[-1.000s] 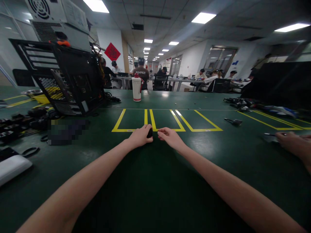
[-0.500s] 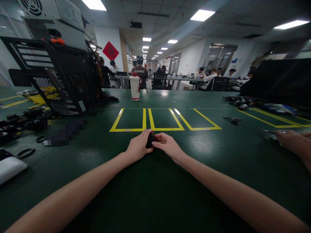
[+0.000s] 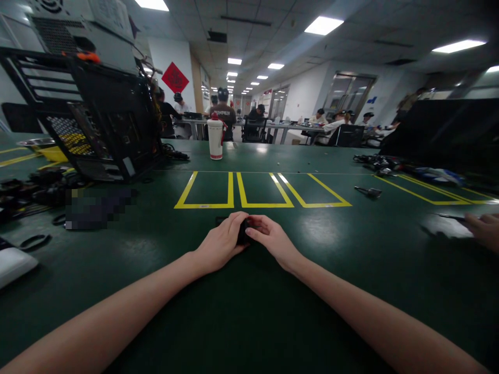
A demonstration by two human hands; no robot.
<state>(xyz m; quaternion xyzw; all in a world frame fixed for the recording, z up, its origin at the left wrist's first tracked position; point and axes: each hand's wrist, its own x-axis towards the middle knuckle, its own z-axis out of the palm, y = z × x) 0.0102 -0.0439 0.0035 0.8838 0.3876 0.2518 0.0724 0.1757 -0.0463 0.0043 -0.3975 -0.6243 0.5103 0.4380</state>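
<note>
My left hand (image 3: 222,241) is closed round a small black object (image 3: 242,232) low over the green table. Most of that object lies hidden behind the fingers, so its kind is unclear. My right hand (image 3: 271,239) meets it from the other side, thumb and fingertips closed on its right edge. A dark flat piece (image 3: 220,221) shows just beyond the left knuckles; whether it belongs to the same object I cannot tell.
Yellow tape outlines (image 3: 263,205) lie ahead of my hands. An open black computer case (image 3: 117,124) stands left, and a white cup (image 3: 215,137) farther back. At right, another person's hand (image 3: 483,231) holds a thin tool near a dark metal item (image 3: 367,191).
Both my hands have come slightly lower with the black object, and the dark piece beyond the left hand shows more. The other person's hand has shifted right. The view has tilted slightly.
</note>
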